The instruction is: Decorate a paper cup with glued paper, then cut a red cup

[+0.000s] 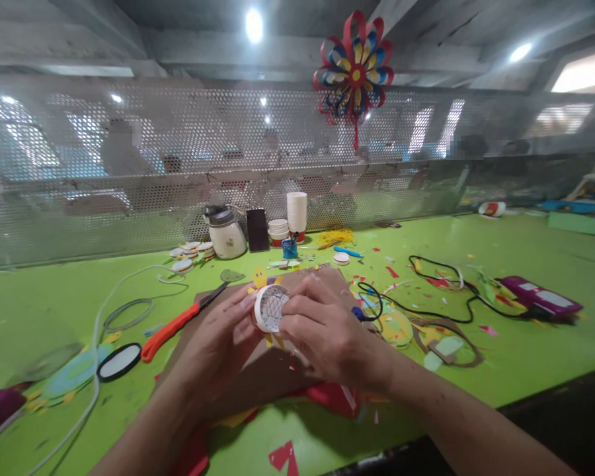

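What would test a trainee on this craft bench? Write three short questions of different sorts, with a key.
1. True or false: both hands hold the white cup.
2. Which tool lies just left of the left hand? A) orange knife B) hammer C) pliers
3. Fill in: the pinwheel hangs on the mesh ______ the bench.

Key:
1. True; the right hand and the left grip it from either side, over the brown card.
2. A, the orange knife.
3. above
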Demonstrator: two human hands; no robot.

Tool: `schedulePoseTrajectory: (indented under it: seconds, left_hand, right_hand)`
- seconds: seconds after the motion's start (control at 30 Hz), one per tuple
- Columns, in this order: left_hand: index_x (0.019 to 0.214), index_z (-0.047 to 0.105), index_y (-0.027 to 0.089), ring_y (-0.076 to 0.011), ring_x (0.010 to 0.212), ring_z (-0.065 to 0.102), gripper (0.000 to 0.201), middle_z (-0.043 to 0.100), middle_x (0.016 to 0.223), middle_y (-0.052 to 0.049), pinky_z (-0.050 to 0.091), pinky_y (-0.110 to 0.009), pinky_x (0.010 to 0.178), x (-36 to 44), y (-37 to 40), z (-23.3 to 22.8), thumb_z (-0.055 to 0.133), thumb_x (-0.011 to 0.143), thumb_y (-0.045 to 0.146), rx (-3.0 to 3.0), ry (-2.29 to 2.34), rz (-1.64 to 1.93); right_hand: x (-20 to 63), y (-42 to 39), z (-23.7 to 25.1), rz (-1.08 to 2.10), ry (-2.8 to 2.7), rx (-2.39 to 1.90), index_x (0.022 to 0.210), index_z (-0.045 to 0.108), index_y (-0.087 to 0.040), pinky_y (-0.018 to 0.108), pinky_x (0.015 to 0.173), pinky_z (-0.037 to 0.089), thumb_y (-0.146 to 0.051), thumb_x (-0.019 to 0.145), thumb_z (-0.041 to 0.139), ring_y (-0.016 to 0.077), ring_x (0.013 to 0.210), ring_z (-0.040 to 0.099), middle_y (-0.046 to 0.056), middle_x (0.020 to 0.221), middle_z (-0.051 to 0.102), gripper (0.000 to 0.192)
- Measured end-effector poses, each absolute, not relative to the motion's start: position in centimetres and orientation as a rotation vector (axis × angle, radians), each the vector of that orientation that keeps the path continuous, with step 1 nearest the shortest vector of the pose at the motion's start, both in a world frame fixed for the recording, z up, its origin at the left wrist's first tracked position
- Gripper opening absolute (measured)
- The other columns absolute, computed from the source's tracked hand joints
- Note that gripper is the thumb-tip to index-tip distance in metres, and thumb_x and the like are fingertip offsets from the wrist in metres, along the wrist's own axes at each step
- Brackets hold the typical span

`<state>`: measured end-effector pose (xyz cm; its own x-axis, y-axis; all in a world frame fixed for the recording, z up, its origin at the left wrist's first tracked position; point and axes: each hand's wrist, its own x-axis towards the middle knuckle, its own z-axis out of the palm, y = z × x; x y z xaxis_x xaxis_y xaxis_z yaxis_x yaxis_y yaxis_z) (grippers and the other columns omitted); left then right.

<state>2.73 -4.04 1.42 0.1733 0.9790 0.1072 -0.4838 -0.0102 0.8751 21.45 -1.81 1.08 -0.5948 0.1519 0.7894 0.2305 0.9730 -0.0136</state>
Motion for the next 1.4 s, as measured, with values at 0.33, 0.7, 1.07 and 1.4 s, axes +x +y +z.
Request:
schedulePoseTrajectory:
  seconds: [0.33, 0.7, 1.07, 1.4]
  left_hand:
    - [0.097, 0.073, 0.017, -0.0163, 0.085, 0.063, 0.016, 0.071, 0.096, -0.005, 0.052, -0.024, 0.078, 2.9, -4.1, 1.5, 0.065, 0.084, 0.024, 0.92, 0.686, 1.29]
    - [0.091, 0.073, 0.015, -0.0172, 0.083, 0.065, 0.013, 0.072, 0.093, -0.006, 0.053, -0.026, 0.076, 2.8, -3.8, 1.3, 0.068, 0.082, 0.022, 0.87, 0.665, 1.339]
    - [0.093, 0.075, 0.019, -0.0175, 0.087, 0.07, 0.015, 0.076, 0.096, -0.004, 0.056, -0.023, 0.08, 2.9, -3.7, 1.3, 0.073, 0.078, 0.019, 0.926, 0.719, 1.42]
    - [0.101, 0.073, 0.023, -0.0179, 0.094, 0.07, 0.021, 0.075, 0.103, -0.003, 0.056, -0.025, 0.083, 3.4, -4.4, 0.7, 0.072, 0.08, 0.02, 0.997, 0.736, 1.444]
  right_hand:
    - [21.6, -2.0, 1.6, -0.056, -2.162, -0.241, 0.084, 0.055, -0.018, 0.037, 0.077, 0.045, -0.009, 0.093, 0.047, 0.0197, 0.083, 0.046, 0.007, 0.084, 0.062, 0.014]
    - [21.8, -1.8, 1.8, 0.065, -2.038, -0.224, 0.087, 0.055, -0.021, 0.04, 0.078, 0.045, -0.012, 0.091, 0.051, 0.0188, 0.081, 0.052, 0.004, 0.085, 0.063, 0.01]
    - [21.7, -2.2, 1.8, 0.391, -1.815, -0.413, 0.081, 0.057, -0.02, 0.035, 0.072, 0.046, -0.017, 0.089, 0.059, 0.0162, 0.076, 0.054, 0.002, 0.078, 0.06, 0.008]
    - [21.0, -3.1, 2.3, 0.235, -1.951, -0.399, 0.079, 0.055, -0.015, 0.029, 0.072, 0.043, -0.01, 0.088, 0.06, 0.0147, 0.074, 0.051, 0.004, 0.075, 0.057, 0.012]
